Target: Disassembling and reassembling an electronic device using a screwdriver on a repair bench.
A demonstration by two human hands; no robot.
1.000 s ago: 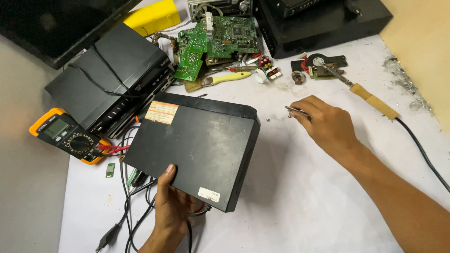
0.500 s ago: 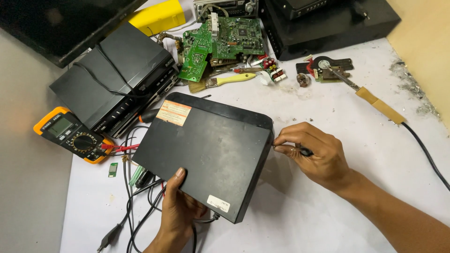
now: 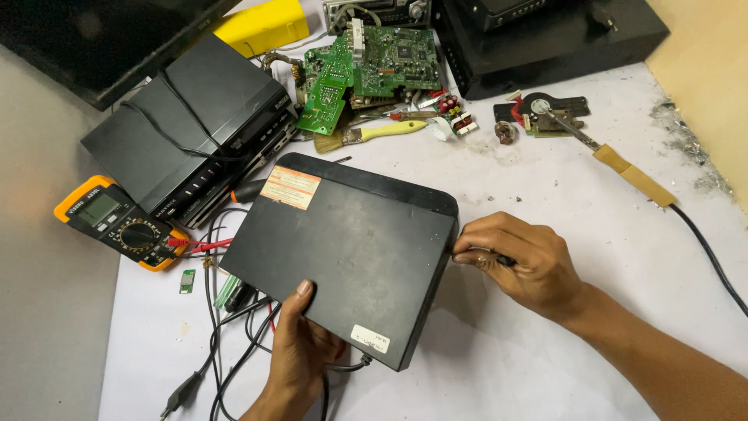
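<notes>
Flat black metal-cased box [image 3: 343,253] mid-bench, tipped up. My left hand [image 3: 300,351] clamps its 6 o'clock edge; my right hand [image 3: 518,261] pinches a thin dark tool [image 3: 505,260] at 3 o'clock. Looks rigid, smooth, probably slippery: I'd hold by the edges.

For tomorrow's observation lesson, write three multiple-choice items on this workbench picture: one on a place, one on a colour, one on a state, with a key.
1. Where does the multimeter lie?
A. left of the flat black box
B. on top of the box
C. beside the soldering iron

2. What colour is the handle of the small brush?
A. red
B. yellow
C. blue

3. How does the flat black box stand?
A. opened, with its cover off
B. closed, with its near edge lifted by a hand
C. upright on one end

Key:
1 A, it sits at the table's left edge, beyond the box.
2 B, the handle is yellow.
3 B, the left hand grips the near edge from under, while the right hand presses a dark tool to its right side.
</notes>
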